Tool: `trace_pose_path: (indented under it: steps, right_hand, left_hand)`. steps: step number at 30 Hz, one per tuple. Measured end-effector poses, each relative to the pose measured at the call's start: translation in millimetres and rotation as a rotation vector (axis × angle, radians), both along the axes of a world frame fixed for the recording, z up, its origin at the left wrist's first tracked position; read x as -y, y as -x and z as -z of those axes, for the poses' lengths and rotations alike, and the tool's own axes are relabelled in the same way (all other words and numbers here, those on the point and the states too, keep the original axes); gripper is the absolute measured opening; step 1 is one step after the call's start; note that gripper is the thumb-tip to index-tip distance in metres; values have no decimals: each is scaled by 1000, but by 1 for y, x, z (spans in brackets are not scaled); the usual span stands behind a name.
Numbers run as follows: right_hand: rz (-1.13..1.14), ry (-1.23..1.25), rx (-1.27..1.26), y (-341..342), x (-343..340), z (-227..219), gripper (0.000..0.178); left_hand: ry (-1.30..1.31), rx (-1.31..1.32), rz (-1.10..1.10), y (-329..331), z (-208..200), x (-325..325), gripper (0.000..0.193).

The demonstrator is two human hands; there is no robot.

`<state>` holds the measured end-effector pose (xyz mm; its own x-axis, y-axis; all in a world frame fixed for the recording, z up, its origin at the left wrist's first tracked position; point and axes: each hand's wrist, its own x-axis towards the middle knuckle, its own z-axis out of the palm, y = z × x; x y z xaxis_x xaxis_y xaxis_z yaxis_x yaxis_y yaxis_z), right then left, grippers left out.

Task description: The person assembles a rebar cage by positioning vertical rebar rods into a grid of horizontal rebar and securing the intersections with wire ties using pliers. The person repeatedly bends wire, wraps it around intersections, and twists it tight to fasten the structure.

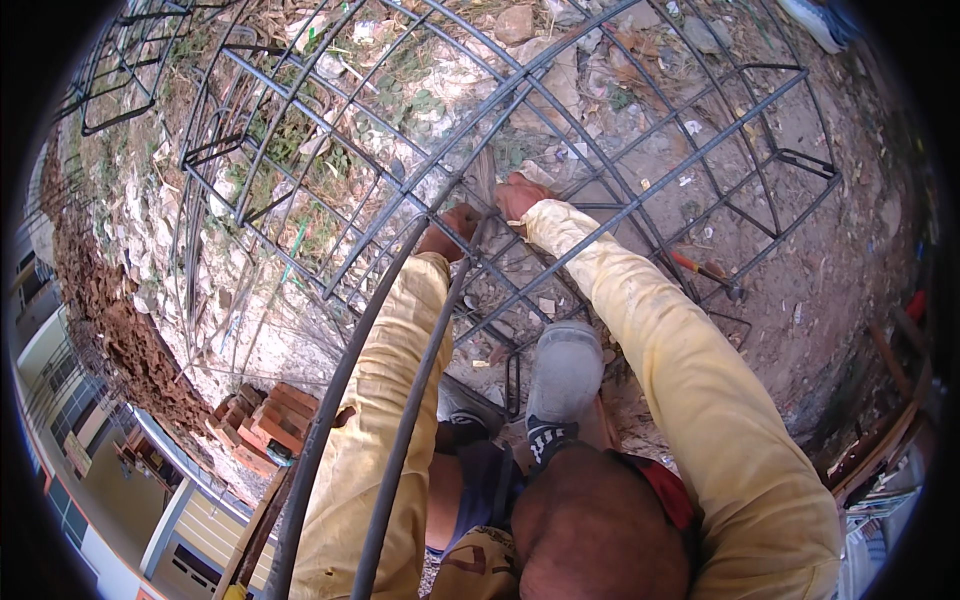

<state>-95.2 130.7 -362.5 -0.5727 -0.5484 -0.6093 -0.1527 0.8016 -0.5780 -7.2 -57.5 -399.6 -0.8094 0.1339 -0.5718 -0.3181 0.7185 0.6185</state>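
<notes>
A cage of dark steel rebar [600,150], with bars crossing and tied to square stirrups, stretches over the ground in front of me. My left hand [452,232] is closed among the bars at the cage's near side, partly hidden behind one. Just to its right and slightly farther off, my right hand [520,196] is closed beside the same crossing of bars. What the fingers of either hand grip is too small and hidden to make out. Two thick dark bars [385,300] rise toward me across my left sleeve.
An orange-handled tool with a dark metal head [735,291] lies right of the cage. Red bricks [275,425] are stacked at left. Another rebar cage [118,75] stands far left. My grey shoe [565,375] is near the cage; another person's shoe [815,22] shows at top right.
</notes>
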Motion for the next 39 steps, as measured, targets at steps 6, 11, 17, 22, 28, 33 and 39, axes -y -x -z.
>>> trace_pose_path:
  steps: [6,11,17,22,28,33,39]
  right_hand:
    - [90,253,-113,-15,-5,31,20]
    - [699,486,545,-40,-11,15,32]
    - [807,597,481,-64,-4,14,41]
    - [377,351,-112,-66,-10,2,48]
    - [253,191,7,-56,-1,-24,49]
    - [178,86,-6,-47,3,-21,34]
    - [298,59,-21,-46,13,-24,24]
  left_hand:
    - [-91,122,-163,-1,-14,-4,16]
    - [-160,182,193,14,-48,-5,17]
    - [-575,486,-145,-2,-8,16,21]
    - [-586,341,84,3,-16,14,29]
    - [-1131,528,-289,1,-39,6,25]
    - [-1002,-29,249,5,-38,13,23]
    - [-1042,910,-839,7,-17,6,13]
